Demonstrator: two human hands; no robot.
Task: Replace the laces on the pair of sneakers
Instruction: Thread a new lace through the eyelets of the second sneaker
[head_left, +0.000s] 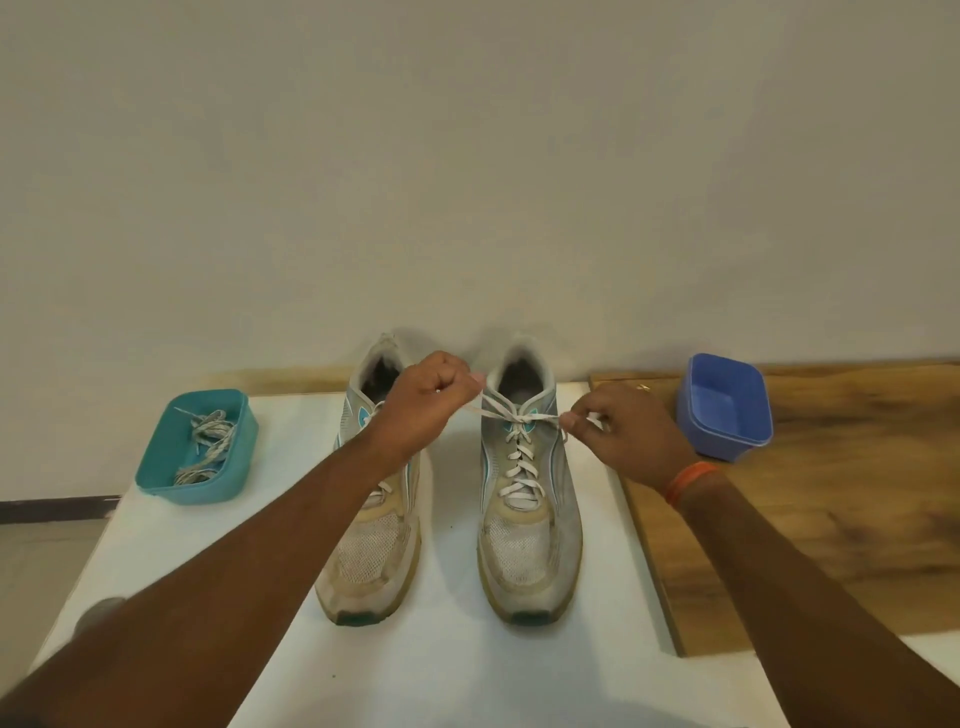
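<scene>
— When we look from the left, what do we see?
— We see a teal plastic tub (156, 480) with dirty old laces (208, 447) in it. Next comes the left grey mesh sneaker (370, 540), on the white table (447, 670).
— What are our hands doing?
— Our left hand (428, 400) is curled tight on one end of the new white lace (519, 415). Our right hand (618, 431) pinches the other end, over the right grey mesh sneaker (530, 545).
— How do we do it well?
— We should pull both ends evenly. A blue plastic tub (724, 408) sits at the far right.
</scene>
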